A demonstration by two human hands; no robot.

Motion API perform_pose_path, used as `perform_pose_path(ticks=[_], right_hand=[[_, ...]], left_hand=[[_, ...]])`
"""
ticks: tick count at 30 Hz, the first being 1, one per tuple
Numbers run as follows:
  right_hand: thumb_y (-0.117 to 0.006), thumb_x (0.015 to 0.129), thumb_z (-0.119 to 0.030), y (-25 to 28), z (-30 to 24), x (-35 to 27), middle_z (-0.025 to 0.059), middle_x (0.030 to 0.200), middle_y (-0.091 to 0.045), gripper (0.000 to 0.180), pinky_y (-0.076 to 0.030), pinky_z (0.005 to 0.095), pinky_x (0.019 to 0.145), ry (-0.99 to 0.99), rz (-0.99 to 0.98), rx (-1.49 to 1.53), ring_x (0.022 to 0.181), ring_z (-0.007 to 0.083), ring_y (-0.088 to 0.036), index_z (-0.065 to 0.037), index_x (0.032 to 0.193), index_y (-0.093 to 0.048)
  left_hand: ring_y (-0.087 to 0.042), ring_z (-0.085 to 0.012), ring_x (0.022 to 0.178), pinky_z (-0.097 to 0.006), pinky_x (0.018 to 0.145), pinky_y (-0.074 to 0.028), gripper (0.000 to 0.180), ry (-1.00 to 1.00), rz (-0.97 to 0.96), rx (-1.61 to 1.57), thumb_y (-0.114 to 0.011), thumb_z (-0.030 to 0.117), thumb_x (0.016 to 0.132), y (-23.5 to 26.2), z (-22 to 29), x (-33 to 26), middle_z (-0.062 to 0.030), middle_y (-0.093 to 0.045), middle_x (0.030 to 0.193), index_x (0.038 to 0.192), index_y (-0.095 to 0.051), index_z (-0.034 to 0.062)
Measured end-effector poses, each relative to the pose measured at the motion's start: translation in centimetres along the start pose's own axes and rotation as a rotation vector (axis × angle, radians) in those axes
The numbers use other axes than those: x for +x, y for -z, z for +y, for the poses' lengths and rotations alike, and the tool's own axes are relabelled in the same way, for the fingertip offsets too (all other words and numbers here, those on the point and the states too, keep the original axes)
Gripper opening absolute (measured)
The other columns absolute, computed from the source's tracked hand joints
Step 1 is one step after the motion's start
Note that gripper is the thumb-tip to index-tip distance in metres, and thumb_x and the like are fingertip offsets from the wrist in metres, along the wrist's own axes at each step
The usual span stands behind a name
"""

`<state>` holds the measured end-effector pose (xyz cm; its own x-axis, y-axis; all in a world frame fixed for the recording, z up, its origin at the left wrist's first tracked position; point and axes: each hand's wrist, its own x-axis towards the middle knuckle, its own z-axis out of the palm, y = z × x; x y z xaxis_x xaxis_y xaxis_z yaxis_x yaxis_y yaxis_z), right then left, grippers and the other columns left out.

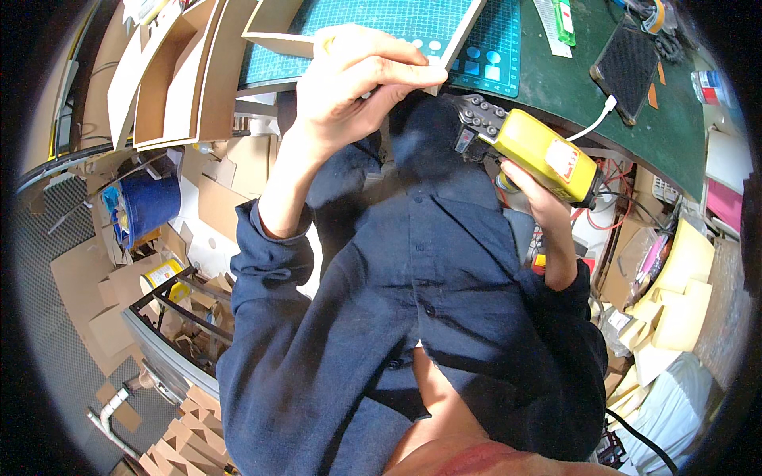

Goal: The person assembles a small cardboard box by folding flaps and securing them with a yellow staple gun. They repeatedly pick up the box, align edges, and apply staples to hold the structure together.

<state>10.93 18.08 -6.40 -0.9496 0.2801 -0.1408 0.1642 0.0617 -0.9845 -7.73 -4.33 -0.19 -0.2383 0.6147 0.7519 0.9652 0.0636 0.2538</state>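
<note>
My left hand [345, 91] is pinched at the near edge of a thin greyish-beige cardboard piece [463, 36]. Its standing walls run away over the teal cutting mat [381, 24], and part of it lies behind my fingers. Lower and to the right, my right hand [536, 190] grips a yellow handheld tool [544, 151] from below. That tool has a grey metal head with several round rivets, pointing left toward the bench edge, apart from the cardboard. Most of my right fingers are hidden beneath the tool's body.
Cardboard trays [171, 87] stand at the left. On the green bench [667, 135] lie a black phone-like device [627, 67] with a white cable and a green item [564, 20]. Below are a blue bin [151, 202], a metal-framed cart [171, 349] and yellowish foam pieces [675, 289].
</note>
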Motion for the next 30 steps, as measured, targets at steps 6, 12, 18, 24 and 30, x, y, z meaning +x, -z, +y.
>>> perform_pose_path(ticks=[6,12,18,24,30], right_hand=[[-0.072,0.091,-0.01,0.5,2.8,0.3,0.0081,0.12,-0.07,0.029,-0.048,0.0315,0.1,0.326,-0.12,-0.203,0.11,0.017,-0.066,-0.002,0.118,-0.07],[-0.071,0.092,-0.01,0.5,1.7,0.2,0.0118,0.136,-0.062,0.037,-0.039,0.0346,0.111,0.088,-0.194,-0.107,0.128,0.0205,-0.056,-0.002,0.128,-0.064],[-0.074,0.089,-0.008,0.0,1.0,0.4,0.0108,0.129,-0.066,0.039,-0.044,0.034,0.106,0.053,-0.137,-0.146,0.121,0.0194,-0.062,0.0,0.126,-0.065],[-0.076,0.087,-0.005,-0.6,0.3,0.2,0.0102,0.126,-0.068,0.04,-0.046,0.0335,0.104,-0.012,-0.051,-0.052,0.117,0.0193,-0.064,0.0,0.125,-0.065],[-0.077,0.085,-0.005,-0.1,1.3,0.5,0.0099,0.123,-0.07,0.038,-0.046,0.0336,0.103,0.133,-0.104,-0.181,0.115,0.0193,-0.065,0.0,0.122,-0.067]], left_hand=[[-0.068,-0.0167,0.087,-0.029,0.084,-0.045,0.031,0.018,-0.005,0.0,-0.079,-0.006,0.068,0.1,0.1,-0.1,-0.0033,-0.073,0.091,0.096,-0.078,0.0081],[-0.067,-0.0167,0.086,-0.029,0.084,-0.045,0.03,0.011,-0.013,0.001,-0.08,-0.004,0.069,0.1,0.0,0.0,-0.003,-0.073,0.091,0.096,-0.078,0.0084],[-0.067,-0.0165,0.086,-0.029,0.084,-0.045,0.028,0.023,-0.026,0.008,-0.08,-0.003,0.07,0.2,0.1,0.0,-0.0026,-0.073,0.091,0.095,-0.077,0.0088],[-0.067,-0.0167,0.086,-0.029,0.084,-0.045,0.027,0.031,-0.035,0.012,-0.08,-0.002,0.071,0.3,0.1,0.0,-0.0029,-0.073,0.091,0.095,-0.077,0.0087],[-0.067,-0.0166,0.087,-0.029,0.084,-0.045,0.026,0.04,-0.043,0.012,-0.081,-0.002,0.071,0.3,0.1,-0.1,-0.0027,-0.073,0.091,0.095,-0.077,0.0086]])
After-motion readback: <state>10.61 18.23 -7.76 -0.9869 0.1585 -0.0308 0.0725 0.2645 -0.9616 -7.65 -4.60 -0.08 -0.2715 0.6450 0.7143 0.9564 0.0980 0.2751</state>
